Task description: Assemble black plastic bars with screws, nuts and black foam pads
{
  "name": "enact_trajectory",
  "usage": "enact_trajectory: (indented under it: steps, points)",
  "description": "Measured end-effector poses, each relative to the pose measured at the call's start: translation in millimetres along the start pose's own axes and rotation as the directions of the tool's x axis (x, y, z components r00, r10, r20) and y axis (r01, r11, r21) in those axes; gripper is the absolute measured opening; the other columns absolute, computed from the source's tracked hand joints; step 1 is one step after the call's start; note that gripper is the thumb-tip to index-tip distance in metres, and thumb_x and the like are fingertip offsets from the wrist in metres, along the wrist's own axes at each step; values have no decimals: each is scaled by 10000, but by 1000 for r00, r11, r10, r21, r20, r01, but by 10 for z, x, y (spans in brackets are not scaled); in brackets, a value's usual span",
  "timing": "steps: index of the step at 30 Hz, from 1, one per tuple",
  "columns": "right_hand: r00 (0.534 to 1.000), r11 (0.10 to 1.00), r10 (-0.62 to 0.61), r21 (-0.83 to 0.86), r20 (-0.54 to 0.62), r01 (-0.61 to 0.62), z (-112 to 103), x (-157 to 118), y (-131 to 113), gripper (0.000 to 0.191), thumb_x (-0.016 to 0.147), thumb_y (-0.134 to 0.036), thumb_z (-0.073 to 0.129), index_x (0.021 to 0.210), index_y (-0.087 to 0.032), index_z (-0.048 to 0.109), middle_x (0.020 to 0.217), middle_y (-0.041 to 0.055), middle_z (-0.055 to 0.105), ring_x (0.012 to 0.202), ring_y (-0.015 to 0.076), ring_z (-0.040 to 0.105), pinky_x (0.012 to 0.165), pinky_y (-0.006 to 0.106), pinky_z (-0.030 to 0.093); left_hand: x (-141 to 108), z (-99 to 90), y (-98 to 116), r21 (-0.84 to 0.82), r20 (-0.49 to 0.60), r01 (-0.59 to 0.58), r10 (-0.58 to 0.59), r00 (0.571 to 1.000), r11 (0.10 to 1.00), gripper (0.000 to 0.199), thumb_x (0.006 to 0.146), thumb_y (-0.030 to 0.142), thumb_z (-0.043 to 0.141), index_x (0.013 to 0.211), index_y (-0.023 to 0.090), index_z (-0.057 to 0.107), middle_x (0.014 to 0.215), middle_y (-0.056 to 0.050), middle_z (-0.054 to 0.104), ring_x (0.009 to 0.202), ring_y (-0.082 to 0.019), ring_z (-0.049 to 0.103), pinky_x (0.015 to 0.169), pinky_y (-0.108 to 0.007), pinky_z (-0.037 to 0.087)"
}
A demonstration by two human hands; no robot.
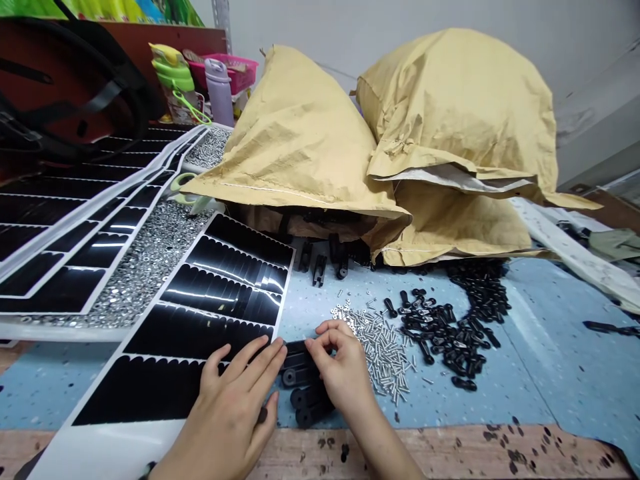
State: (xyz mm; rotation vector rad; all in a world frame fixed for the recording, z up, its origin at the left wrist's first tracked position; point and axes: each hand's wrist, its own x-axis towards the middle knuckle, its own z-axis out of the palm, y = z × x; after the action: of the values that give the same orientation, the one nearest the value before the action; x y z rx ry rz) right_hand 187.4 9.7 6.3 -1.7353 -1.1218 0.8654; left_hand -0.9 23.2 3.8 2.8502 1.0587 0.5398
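Note:
My left hand (235, 403) lies with fingers stretched out over the right edge of a sheet of black stickers (200, 333). Its fingertips reach the left ends of several black plastic bars (300, 377) with round holes at their ends. A small dark piece (263, 415) shows beside the left thumb; I cannot tell whether it is held. Over the bars' right side, my right hand (345, 367) pinches thumb and forefinger together. Whatever is between those fingertips is too small or hidden to name. Right of that hand lies a pile of silver screws (383, 350).
Small black parts (450, 333) are heaped farther right. Behind stand large brown paper sacks (300, 133), one open at the front with black parts at its mouth. A tray of small metal pieces (140, 267) lies left, partly under more sticker sheets (75, 287). Bottles (219, 90) stand behind.

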Motion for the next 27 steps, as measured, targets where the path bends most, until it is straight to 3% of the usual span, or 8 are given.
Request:
enact_trajectory:
  steps: [7, 13, 21, 27]
  points:
    - [998, 994, 63, 90, 24, -65, -20, 17, 38, 276, 757, -347, 613, 555, -171, 547, 904, 76, 504, 688, 169, 533, 421, 237, 357, -6, -7, -14, 3, -5, -10, 10, 1000, 1000, 529, 852, 178, 449, 1380, 206, 425, 1336, -41, 544, 1197, -259, 495, 975, -451, 240]
    - [996, 992, 74, 100, 49, -79, -20, 49, 69, 278, 738, -363, 629, 558, -163, 558, 902, 79, 503, 627, 142, 509, 349, 211, 298, -15, 4, -17, -9, -9, 1, -1, 1000, 1000, 532, 855, 171, 443, 1385, 213, 419, 1348, -45, 534, 1202, -259, 491, 979, -453, 248]
    - [999, 997, 31, 69, 7, -32, 2, 27, 37, 253, 754, -314, 618, 556, -169, 558, 861, 65, 515, 652, 149, 527, 381, 211, 352, -21, 6, -20, -41, 15, 19, -18, 1000, 999, 539, 867, 186, 450, 1400, 249, 399, 1357, -38, 526, 1207, -258, 494, 995, -439, 268]
    - [999, 1000, 8, 9, -37, -8, 36, 67, -24, 205, 722, -168, 620, 528, -178, 552, 811, 42, 534, 719, 159, 568, 569, 242, 452, -84, 124, -146, 1, -91, -57, 57, 994, 998, 512, 861, 247, 477, 1371, 281, 444, 1324, -5, 558, 1147, -251, 547, 1006, -419, 239]
